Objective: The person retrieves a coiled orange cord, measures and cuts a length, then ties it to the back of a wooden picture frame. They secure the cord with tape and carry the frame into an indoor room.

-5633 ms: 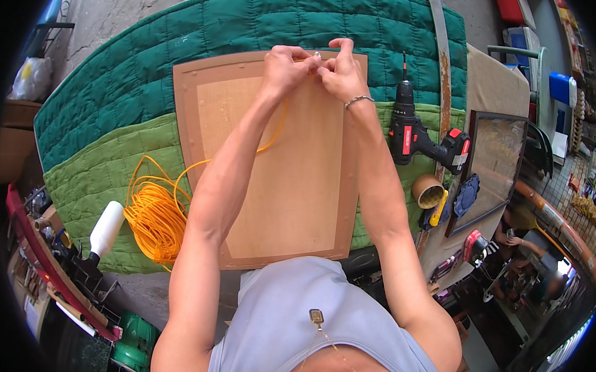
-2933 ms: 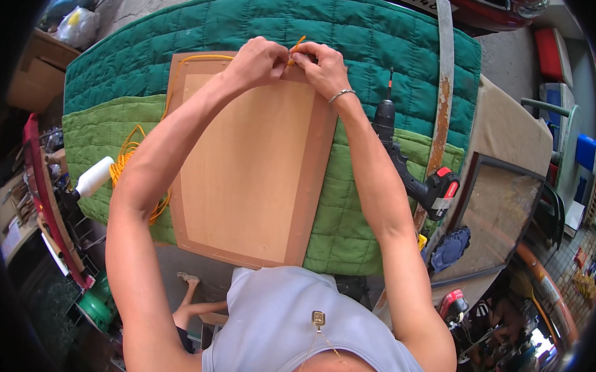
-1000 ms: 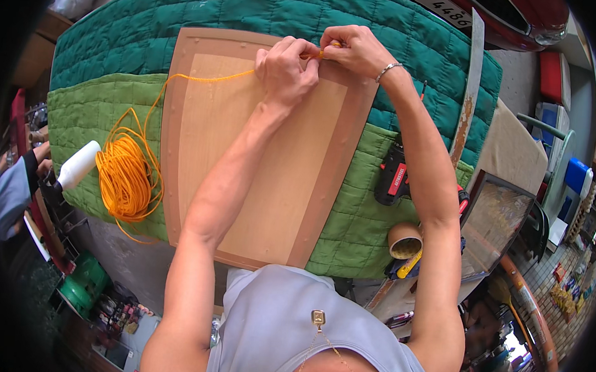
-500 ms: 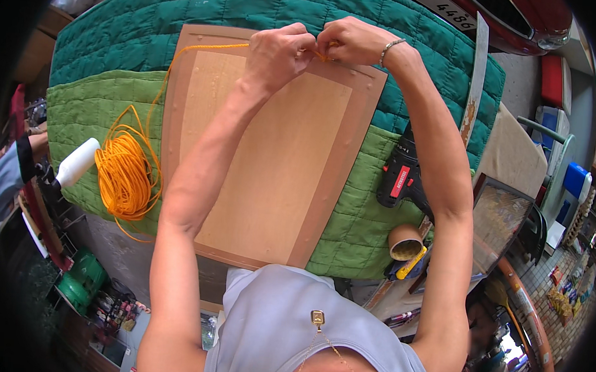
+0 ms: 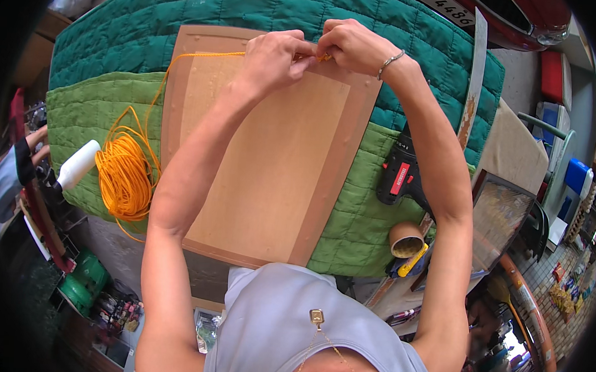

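A brown-bordered wooden panel (image 5: 272, 165) lies on the quilted cloth, its far edge under my hands. My left hand (image 5: 274, 60) is closed in a pinch on an orange cord (image 5: 214, 54), which runs left over the panel's far corner and down to a large coil (image 5: 123, 175). Close beside it, my right hand (image 5: 350, 47), with a bracelet at the wrist, pinches a short knotted-looking bit of the same cord at the panel's far edge. The fingers partly hide how the cord is fastened there.
A white bottle (image 5: 79, 164) lies left of the coil. On the right are a black-and-red cordless drill (image 5: 401, 174), a long metal ruler (image 5: 474, 81), a cardboard tube (image 5: 407, 240) and a yellow cutter (image 5: 413, 260). Another person's arm (image 5: 39, 145) shows at the far left.
The panel has shifted slightly left. My left hand has turned a little, and the right hand has shifted slightly, both still at the cord on the far edge.
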A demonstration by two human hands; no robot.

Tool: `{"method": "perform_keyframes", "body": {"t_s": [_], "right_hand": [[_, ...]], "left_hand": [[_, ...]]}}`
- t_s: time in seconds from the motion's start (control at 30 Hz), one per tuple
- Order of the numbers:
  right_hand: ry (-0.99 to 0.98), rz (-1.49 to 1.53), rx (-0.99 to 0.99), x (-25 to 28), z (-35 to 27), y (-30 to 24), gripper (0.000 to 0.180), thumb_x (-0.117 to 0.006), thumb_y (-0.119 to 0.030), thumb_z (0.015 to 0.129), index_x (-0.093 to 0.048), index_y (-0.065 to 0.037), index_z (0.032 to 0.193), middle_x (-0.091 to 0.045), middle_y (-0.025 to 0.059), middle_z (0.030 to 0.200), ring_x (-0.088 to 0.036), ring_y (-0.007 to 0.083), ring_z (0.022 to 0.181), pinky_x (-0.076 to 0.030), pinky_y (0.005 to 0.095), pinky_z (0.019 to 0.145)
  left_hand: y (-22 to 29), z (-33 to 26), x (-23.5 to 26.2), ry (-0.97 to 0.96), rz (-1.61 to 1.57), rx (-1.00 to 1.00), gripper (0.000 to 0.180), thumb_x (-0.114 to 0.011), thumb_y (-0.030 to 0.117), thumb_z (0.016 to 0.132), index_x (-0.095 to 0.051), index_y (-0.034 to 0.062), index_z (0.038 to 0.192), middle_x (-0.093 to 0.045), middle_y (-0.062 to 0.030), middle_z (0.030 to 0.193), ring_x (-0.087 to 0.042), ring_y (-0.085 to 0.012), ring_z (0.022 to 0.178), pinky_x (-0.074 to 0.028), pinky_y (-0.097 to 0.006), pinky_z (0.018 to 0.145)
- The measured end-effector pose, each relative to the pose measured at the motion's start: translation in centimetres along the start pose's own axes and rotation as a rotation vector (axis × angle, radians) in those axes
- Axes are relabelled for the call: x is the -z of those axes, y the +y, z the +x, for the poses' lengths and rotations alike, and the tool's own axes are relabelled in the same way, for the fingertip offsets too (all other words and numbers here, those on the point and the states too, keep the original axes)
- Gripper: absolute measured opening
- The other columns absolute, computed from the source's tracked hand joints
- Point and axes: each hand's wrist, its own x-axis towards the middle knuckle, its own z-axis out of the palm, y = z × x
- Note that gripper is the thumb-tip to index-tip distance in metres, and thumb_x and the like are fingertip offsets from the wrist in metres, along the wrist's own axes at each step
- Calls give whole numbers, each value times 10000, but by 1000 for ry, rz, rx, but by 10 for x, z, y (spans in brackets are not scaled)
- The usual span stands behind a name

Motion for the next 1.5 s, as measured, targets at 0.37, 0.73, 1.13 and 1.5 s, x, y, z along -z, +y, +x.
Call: {"method": "perform_keyframes", "body": {"t_s": [0.37, 0.73, 1.13, 1.5], "right_hand": [[158, -78, -11, -6, -8, -12, 243, -540, 24, 709, -719, -47, 857, -602, 125, 822, -588, 307, 817, -483, 382, 731], [285, 454, -190, -9, -7, 8, 130, -627, -35, 732, -634, -30, 862, -672, 79, 748, -636, 184, 711, -505, 303, 655], [290, 477, -249, -16, -11, 6, 126, -626, 21, 722, -589, -26, 833, -615, -2, 736, -586, 71, 704, -475, 225, 639], [373, 417, -210, -20, -17, 0, 157, -623, 0, 701, -566, -34, 843, -593, 3, 739, -555, 96, 672, -482, 249, 646]], "left_hand": [[-15, -2, -13, 293, 189, -551, 147, -675, 19, 710, -670, 68, 848, -560, 15, 738, -560, -142, 649, -437, -284, 544], [-29, 8, -15, 368, 336, -716, 185, -686, 56, 720, -680, 102, 899, -531, 58, 753, -513, -94, 596, -378, -255, 510], [-10, 3, -2, -27, 37, -64, 107, -629, 195, 855, -699, 114, 865, -598, 6, 677, -577, -130, 554, -431, -282, 511], [3, 20, 15, -401, -310, 420, 156, -651, 151, 824, -693, 1, 816, -660, -62, 674, -618, -105, 609, -489, -255, 568]]}}
